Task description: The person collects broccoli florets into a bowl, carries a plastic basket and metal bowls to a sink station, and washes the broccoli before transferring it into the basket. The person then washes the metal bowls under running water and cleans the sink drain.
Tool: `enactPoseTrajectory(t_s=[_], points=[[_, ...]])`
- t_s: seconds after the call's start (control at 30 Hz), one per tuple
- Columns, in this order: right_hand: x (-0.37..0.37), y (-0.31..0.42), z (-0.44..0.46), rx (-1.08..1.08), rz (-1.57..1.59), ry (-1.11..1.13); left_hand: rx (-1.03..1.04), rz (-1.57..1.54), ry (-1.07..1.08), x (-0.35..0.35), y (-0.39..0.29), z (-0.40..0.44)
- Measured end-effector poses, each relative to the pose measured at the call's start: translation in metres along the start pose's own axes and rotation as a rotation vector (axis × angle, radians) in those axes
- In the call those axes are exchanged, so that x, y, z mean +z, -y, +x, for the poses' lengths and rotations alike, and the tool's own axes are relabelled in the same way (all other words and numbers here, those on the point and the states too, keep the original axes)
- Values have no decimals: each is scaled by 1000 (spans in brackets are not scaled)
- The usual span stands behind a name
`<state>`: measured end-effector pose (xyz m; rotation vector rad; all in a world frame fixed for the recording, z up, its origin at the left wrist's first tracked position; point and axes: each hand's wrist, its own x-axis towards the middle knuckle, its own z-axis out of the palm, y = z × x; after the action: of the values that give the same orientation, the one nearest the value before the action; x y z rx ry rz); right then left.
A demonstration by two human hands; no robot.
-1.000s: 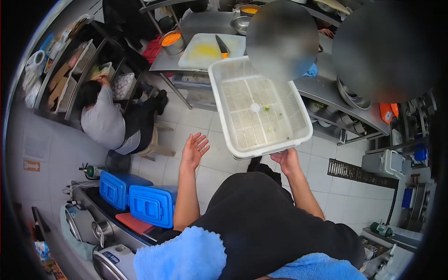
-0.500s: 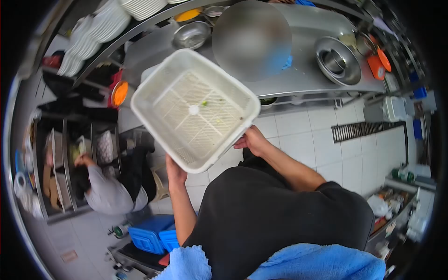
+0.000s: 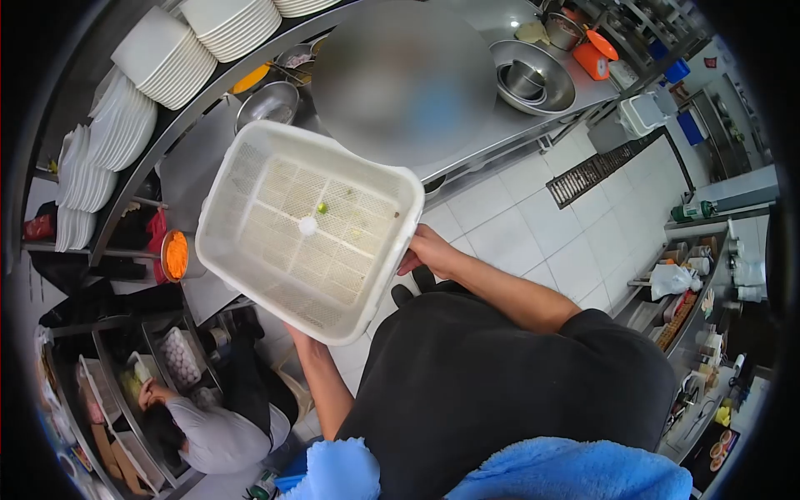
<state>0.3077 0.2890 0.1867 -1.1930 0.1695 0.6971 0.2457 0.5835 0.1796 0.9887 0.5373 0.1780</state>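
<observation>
Out over the floor, just beyond the wearer's torso, a white perforated crate hangs between two hands, its open top facing up and a small green scrap lying on its mesh bottom. The right hand has its grip closed on the crate's right side, just below the rim. The left hand supports the near side from below; its fingers are hidden, so I cannot tell whether that grip is spread or pressed together. Beyond the far rim stands a metal bowl on the tabletop; to the left is a pot of orange shreds. Both handholds are towards the near and right sides, so the far left corner could dip if either one slips, and the loose scrap could slide with it. A wide swing left could knock the pot or bowl. Near left, a seated co-worker could be bumped if the crate dropped or swung low.
</observation>
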Motion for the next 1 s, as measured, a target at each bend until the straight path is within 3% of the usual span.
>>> enactPoseTrajectory(t_s=[0.17,0.37,0.43,0.5,0.57,0.73,0.9,1.0], points=[[-3,-8,-17,-27,-23,-39,-95,43,57,-28,9,20],[-65,22,-55,-29,59,295,-179,50,163,-10,17,18],[-121,30,-56,-46,70,222,-186,64,177,-1,18,14],[-197,33,-43,-81,151,-148,-177,77,191,13,19,11],[-286,41,-19,-250,405,-402,-157,88,204,31,21,7],[-422,120,23,-271,731,-770,-104,117,200,92,49,-23],[-511,130,61,-191,811,-406,-92,118,150,189,93,-82],[-544,118,70,-238,743,-335,-136,95,126,251,121,-105]])
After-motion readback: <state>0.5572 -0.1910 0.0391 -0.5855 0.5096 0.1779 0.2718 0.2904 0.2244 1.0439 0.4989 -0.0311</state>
